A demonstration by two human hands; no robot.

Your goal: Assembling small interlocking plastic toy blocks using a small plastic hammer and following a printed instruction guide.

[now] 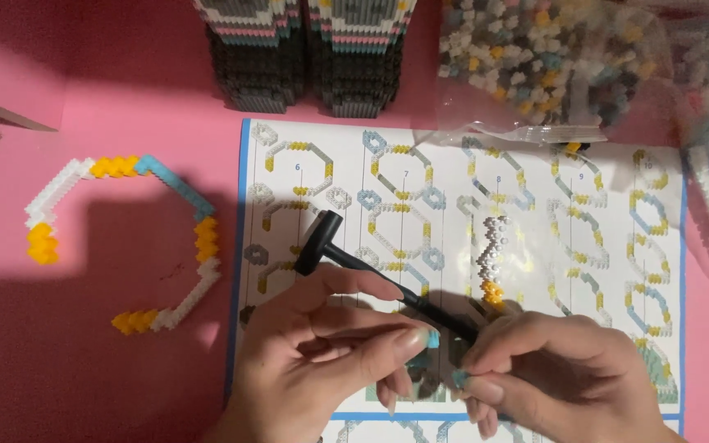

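Head view | step: joining small teal bricks [430,349] | left hand [322,353] pinches brick | right hand [535,361] grips black hammer [346,254], pinches brick | next likely needs careful stud alignment over instruction sheet [453,164]

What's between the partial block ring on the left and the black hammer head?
Head view: bare pink table, then the blue left edge of the instruction sheet, between the block ring and the hammer. No loose pieces.

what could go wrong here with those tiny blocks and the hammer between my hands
The small teal block is pinched only at the fingertips of the left hand and right hand, so it may slip onto the instruction sheet. The black hammer lies across the fingers and might roll off. A sleeve could nudge the unfinished ring.
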